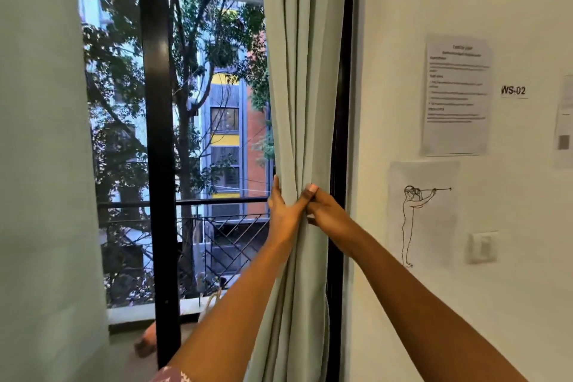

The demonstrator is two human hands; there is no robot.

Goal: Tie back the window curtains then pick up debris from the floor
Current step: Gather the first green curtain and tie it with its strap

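Observation:
The right-hand curtain (299, 77), pale green, hangs bunched into folds against the right side of the black window frame (156, 133). My left hand (283, 209) wraps round its left edge at about rail height, fingers behind the cloth and thumb across the front. My right hand (322, 211) grips the same bunch from the right side, its thumb meeting my left thumb. A second pale green curtain (40, 164) fills the left of the view. No tie-back shows. The floor is out of sight.
A white wall (403, 25) on the right carries a printed notice (457, 96), a "WS-02" label (513, 90), a line drawing of a figure (423, 220) and a light switch (482, 246). A rope-like thing (212, 301) and a blurred object (148, 339) lie on the sill.

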